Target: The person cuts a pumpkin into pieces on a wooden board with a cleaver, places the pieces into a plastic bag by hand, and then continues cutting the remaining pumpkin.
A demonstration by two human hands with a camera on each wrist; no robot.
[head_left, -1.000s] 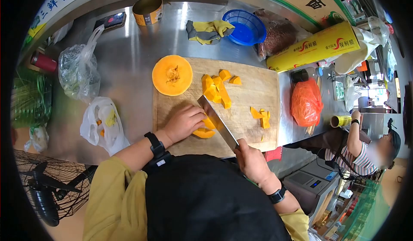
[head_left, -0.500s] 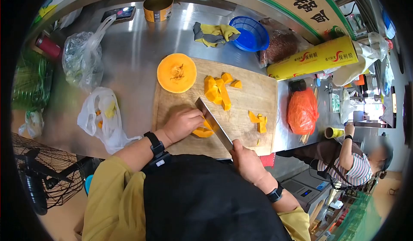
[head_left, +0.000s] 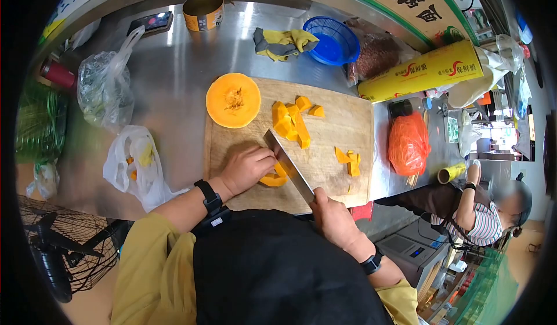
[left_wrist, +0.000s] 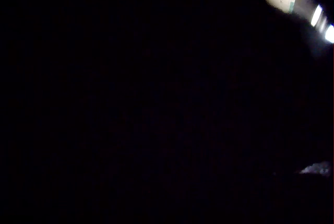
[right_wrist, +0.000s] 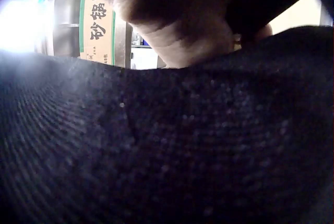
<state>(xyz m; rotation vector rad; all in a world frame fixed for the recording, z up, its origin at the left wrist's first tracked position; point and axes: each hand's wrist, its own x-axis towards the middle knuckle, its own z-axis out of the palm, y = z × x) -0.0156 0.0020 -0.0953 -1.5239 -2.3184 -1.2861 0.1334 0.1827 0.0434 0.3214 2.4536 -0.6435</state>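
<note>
On a wooden cutting board (head_left: 325, 148), my left hand (head_left: 246, 165) grips a pumpkin piece (head_left: 274, 180) with bent fingers. My right hand (head_left: 333, 215) holds the handle of a long-bladed kitchen knife (head_left: 292, 167). The blade slants across the pumpkin piece, close to the left fingertips, and hides part of it. A halved pumpkin (head_left: 233, 100), cut face up, sits at the board's upper left corner. Beyond the blade lie thick pumpkin chunks (head_left: 290, 125), with smaller pumpkin bits (head_left: 351, 162) on the right. Dark clothing fills most of both wrist views.
Plastic bags (head_left: 134, 165) lie left of the board on the steel counter (head_left: 174, 81). Behind it are a round tin (head_left: 203, 12), a cloth (head_left: 281, 44) and a blue basket (head_left: 333, 42). A yellow box (head_left: 420, 71) and red bag (head_left: 408, 145) stand right. Another person (head_left: 481, 215) is farther right.
The knife and right hand have shifted slightly left, toward my left fingers. My left hand keeps its hold on the pumpkin piece. The head view has swayed a little.
</note>
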